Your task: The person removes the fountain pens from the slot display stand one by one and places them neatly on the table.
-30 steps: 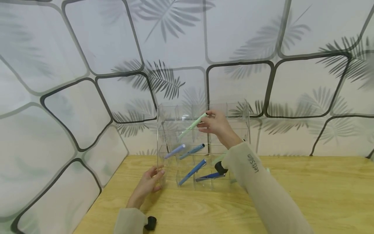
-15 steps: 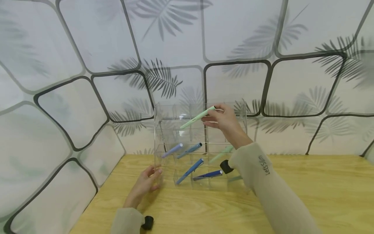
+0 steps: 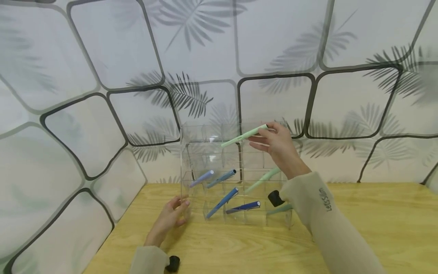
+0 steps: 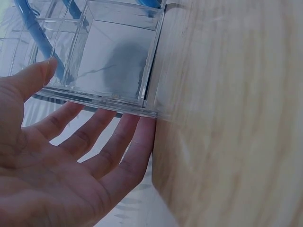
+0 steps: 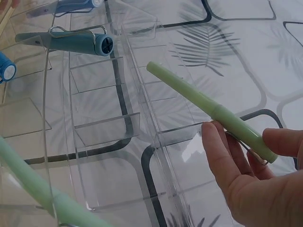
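A light green pen [image 3: 244,136] is pinched between the thumb and fingers of my right hand [image 3: 278,146]. It slants down to the left, in front of the upper rows of a clear acrylic organizer [image 3: 181,152]. In the right wrist view, the pen's clip [image 5: 246,147] faces the fingers. My left hand [image 3: 167,219] touches the organizer's lower left side with loosely extended fingers. The left wrist view has those fingertips along the outer wall [image 4: 104,99] and the thumb [image 4: 35,78] near the front edge.
Lower compartments hold a lavender pen [image 3: 202,178], a grey-blue pen [image 3: 221,178], a blue pen [image 3: 222,203], a dark blue pen [image 3: 243,207] and green pens [image 3: 261,180]. The organizer stands on a wooden table [image 3: 219,247] before a leaf-patterned backdrop [image 3: 273,38].
My right hand has moved right, bringing the light green pen with it and tilting it flatter. More of the green pens below now shows. My left hand stays at the organizer's side.
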### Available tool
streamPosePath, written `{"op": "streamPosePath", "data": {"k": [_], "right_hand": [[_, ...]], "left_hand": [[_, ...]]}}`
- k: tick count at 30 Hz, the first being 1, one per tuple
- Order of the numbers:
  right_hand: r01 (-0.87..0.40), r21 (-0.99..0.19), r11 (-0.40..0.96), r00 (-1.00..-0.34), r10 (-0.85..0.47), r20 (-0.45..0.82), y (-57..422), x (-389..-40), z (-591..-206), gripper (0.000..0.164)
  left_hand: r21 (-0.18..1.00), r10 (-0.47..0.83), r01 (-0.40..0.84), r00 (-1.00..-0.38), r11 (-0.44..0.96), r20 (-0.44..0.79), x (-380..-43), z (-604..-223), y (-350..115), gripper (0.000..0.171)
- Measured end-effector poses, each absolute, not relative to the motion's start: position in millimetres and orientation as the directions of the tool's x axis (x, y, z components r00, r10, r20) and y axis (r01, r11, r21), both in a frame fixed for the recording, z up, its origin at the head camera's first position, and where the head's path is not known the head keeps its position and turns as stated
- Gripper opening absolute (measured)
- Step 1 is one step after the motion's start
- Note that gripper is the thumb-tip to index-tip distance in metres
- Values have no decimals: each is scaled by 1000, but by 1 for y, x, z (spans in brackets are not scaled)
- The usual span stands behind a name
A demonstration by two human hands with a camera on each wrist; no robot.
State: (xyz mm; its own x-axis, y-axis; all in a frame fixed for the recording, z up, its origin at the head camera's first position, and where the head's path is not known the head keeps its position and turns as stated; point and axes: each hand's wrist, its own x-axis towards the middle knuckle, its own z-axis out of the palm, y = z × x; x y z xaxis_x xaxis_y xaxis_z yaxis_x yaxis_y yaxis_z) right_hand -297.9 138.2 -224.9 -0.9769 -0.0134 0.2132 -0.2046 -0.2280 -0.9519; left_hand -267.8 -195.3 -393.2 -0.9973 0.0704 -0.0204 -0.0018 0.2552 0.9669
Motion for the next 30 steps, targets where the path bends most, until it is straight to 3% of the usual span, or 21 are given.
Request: {"op": "streamPosePath", "data": {"k": [5,15,30], "right_hand": [[-206,-945,-255,-976,-16,217,147,-294,-226,9],[-187,-922,-339,-979,-15,204,167,-287,-225,21],[-232,-893,-385,-966,-18,258,196,-280,-233,18]], "left_hand": [[967,74,1,-997,254,-19,-268,-394,-195,50],[968,73,-8,-997,250,-27,-268,-394,-196,51],[966,61,-10,-998,257,-27,-268,-394,-197,50]]}}
